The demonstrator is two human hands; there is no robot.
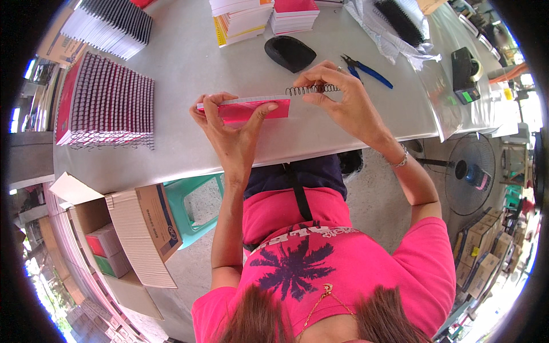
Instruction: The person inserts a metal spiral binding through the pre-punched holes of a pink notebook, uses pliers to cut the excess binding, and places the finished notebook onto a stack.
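Note:
My left hand (229,126) grips a small pink-covered notebook (274,110), thumb across its cover and fingers along the far side. The notebook stands with its white page edge facing up, above the near part of the table. Pinched in my right hand (343,94) is a black spiral binding coil (297,90). The coil's left end meets the notebook's upper right corner; whether it passes through any holes is too small to tell. Beyond my right hand lie blue-handled cutting pliers (374,76) and a black rounded object (289,53).
Stacks of coil-bound notebooks (111,103) stand at the left of the grey table (183,151). More notebooks (294,16) sit at the back, beside black coils (399,22) on crumpled plastic. A tape dispenser (466,74) is at right. Below left are an open carton (137,234) and a green stool (191,226).

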